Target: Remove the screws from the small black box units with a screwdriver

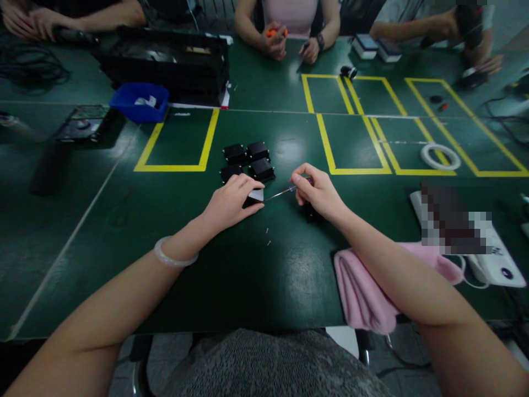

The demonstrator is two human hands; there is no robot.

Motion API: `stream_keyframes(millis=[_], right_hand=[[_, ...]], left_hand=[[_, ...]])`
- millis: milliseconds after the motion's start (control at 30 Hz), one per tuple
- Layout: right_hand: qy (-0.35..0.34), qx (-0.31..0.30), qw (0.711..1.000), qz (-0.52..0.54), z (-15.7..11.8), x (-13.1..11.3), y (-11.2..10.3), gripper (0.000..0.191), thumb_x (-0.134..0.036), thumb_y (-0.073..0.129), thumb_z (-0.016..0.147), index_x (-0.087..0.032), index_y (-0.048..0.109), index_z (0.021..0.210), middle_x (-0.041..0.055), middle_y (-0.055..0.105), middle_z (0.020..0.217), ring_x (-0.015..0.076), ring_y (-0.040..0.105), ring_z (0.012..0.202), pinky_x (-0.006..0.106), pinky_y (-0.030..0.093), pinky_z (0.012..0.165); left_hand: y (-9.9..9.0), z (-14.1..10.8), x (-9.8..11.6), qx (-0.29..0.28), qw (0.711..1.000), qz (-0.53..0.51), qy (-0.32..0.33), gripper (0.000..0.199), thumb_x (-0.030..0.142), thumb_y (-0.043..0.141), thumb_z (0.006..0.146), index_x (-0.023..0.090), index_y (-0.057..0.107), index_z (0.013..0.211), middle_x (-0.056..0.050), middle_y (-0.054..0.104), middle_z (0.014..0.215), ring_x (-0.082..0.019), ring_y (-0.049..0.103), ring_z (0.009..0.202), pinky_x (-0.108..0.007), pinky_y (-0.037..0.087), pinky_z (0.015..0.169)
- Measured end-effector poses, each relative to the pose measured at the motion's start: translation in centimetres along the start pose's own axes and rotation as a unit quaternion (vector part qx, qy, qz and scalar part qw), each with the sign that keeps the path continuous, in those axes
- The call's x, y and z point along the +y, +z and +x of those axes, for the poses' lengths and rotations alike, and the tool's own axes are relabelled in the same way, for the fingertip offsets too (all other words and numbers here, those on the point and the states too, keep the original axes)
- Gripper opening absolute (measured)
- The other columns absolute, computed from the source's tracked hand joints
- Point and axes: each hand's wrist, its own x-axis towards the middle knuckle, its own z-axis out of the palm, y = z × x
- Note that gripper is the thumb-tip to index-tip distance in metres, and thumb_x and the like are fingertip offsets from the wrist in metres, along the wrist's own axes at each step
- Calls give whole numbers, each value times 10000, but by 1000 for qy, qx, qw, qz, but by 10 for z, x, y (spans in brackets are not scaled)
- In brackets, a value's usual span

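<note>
My left hand [232, 203] is closed around a small black box [252, 202] with a pale top face, keeping it on the green table. A screwdriver [283, 193] lies in the closed fingers of my right hand [314, 190]; its thin metal tip reaches the right side of that box. Just beyond my left hand sit several similar black boxes [261, 169] with small metal pins or screws at their corners. A dark object [312, 212] is partly hidden under my right hand. Two tiny screws [268, 236] rest on the table nearer to me.
Yellow tape outlines [359, 172] mark the table. A blue bin [140, 103] stands by a black case [165, 60] at the back left. To the right are a folded pink cloth [363, 289], a white tape roll [440, 157] and a power strip [502, 262]. Co-workers sit opposite.
</note>
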Motion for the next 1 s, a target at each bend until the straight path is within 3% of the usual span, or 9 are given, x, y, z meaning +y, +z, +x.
stream_keyframes(millis=[267, 500, 700, 1000], right_hand=[[-1, -6, 1000, 26, 0, -2, 1, 206, -391, 624, 976, -231, 505, 924, -110, 463, 496, 87, 502, 423, 238, 365, 466], [6, -4, 1000, -15, 0, -2, -1, 219, -406, 614, 985, -222, 529, 900, -102, 467, 476, 83, 493, 414, 236, 339, 451], [-3, -9, 1000, 26, 0, 1, 0, 172, -350, 624, 974, -234, 498, 959, -103, 487, 542, 88, 511, 429, 243, 372, 463], [3, -7, 1000, -8, 0, -1, 0, 256, -444, 606, 985, -219, 528, 893, -106, 430, 471, 89, 489, 412, 242, 325, 449]], left_hand=[[-1, 1, 1, -6, 1000, -3, -3, 358, 351, 652, 963, 188, 577, 1272, -118, 649, 1229, -294, 598, 1126, -402, 561, 833], [-2, 1, 1, -7, 1000, -5, -6, 354, 358, 635, 966, 192, 575, 1273, -119, 647, 1231, -298, 593, 1122, -411, 560, 835], [-2, 1, 2, -10, 1000, -5, -7, 357, 349, 655, 959, 187, 577, 1267, -123, 649, 1232, -300, 595, 1130, -416, 566, 842], [-2, 0, 1, -6, 1000, -1, -5, 357, 360, 644, 963, 204, 567, 1275, -114, 647, 1235, -296, 596, 1131, -426, 566, 862]])
